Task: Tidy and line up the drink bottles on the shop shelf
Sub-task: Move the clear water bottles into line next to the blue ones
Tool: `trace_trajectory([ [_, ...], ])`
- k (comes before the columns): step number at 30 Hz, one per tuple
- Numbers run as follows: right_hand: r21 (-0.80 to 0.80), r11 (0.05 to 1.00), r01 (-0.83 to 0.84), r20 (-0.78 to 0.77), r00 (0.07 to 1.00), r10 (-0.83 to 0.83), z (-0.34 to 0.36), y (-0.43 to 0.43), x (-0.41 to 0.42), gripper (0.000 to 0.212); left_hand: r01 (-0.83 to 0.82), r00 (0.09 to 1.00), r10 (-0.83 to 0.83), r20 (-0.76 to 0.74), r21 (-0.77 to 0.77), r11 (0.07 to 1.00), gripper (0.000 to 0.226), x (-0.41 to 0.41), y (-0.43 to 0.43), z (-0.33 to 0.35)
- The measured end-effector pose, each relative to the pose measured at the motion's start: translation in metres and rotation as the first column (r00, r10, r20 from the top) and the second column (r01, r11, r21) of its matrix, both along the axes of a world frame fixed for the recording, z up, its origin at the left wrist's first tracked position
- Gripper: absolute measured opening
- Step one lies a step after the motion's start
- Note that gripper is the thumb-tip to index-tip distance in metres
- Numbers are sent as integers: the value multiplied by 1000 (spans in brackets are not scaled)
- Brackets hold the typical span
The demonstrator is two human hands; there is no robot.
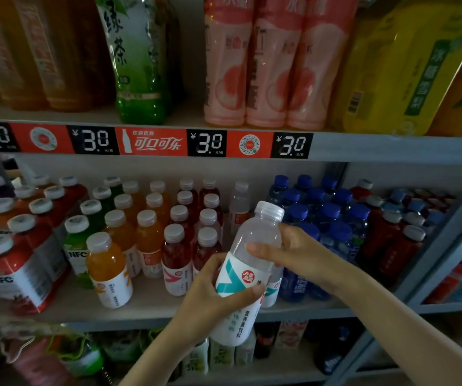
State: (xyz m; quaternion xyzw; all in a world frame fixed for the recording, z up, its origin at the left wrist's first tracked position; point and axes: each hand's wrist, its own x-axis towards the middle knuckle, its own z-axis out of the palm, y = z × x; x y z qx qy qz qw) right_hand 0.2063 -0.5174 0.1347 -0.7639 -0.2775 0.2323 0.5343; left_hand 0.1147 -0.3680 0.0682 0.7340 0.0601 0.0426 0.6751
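Clear plastic drink bottle w/ white cap and white-teal label [235, 271] is held off the grey mid shelf [151, 306], in front of its front edge, tilted w/ cap toward upper right. L hand [213, 296] wraps the label section, thumb across the front. R hand [302, 254] grips the clear upper body, fingers curled round it. Orange-juice bottles [107, 268] and red-drink bottles [176, 260] stand in rows to the left, blue-capped bottles [332, 218] to the right.

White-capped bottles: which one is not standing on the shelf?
The clear bottle with the teal-marked label, held tilted by the left hand and right hand; the rest stand upright.
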Motion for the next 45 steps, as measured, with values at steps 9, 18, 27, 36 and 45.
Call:
trace_trajectory([
  [9, 7, 999, 40, 102, 994, -41, 24, 11, 47, 49, 18, 998, -27, 60, 135, 991, 48, 57, 22, 9],
  [18, -166, 978, 127, 330, 942, -66, 31, 17, 92, 28, -28, 999, 11, 51, 364, 931, 59, 92, 46, 10],
  [27, 67, 939, 338, 515, 794, -323, 19, 20, 129, 23, -146, 989, 111, 96, 583, 799, 57, 110, 60, -3],
  [36, -215, 912, 349, 602, 783, -157, -21, 58, 185, 43, -98, 995, 55, 85, 676, 731, 53, 117, 70, -35],
  [45, -447, 854, 265, 478, 878, -22, -65, 82, 213, 22, -83, 997, 51, 66, 725, 684, 52, 118, 70, -37],
])
